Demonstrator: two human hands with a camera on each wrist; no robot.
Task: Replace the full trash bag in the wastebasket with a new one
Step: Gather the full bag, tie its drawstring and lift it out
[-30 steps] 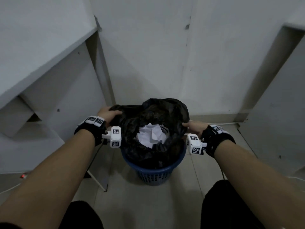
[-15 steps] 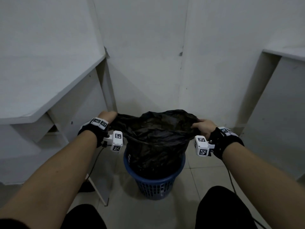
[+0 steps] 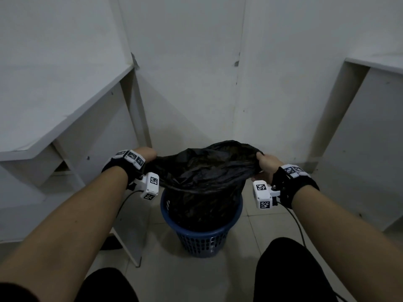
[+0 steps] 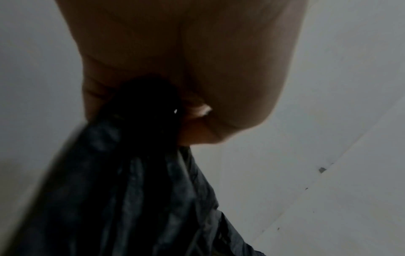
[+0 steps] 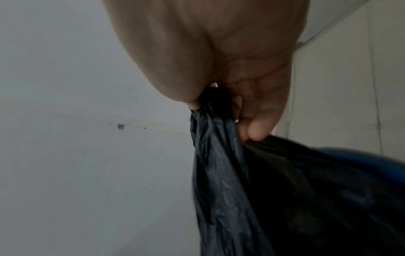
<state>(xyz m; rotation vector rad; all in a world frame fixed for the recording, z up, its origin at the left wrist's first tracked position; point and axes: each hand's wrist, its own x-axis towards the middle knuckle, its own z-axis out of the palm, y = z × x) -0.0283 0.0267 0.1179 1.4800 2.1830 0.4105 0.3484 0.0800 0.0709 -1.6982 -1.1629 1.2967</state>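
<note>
A black trash bag (image 3: 205, 184) stands partly lifted out of a blue mesh wastebasket (image 3: 201, 240) on the tiled floor. My left hand (image 3: 149, 154) grips the bag's left top edge, and in the left wrist view the bunched plastic (image 4: 136, 173) runs out of my curled fingers (image 4: 197, 110). My right hand (image 3: 267, 164) grips the right top edge; the right wrist view shows the bag (image 5: 252, 181) pinched between thumb and fingers (image 5: 256, 131). The bag's mouth is pulled taut between both hands, hiding its contents.
A white desk (image 3: 65, 110) with a slanted leg stands close on the left. Another white cabinet (image 3: 370, 131) stands on the right. The white wall corner (image 3: 237, 83) is right behind the basket. My dark-trousered knees (image 3: 290, 269) flank the basket in front.
Both hands have risen with the bag's edges, drawing the bag up out of the basket. The white paper seen inside a second ago is now covered by the stretched plastic.
</note>
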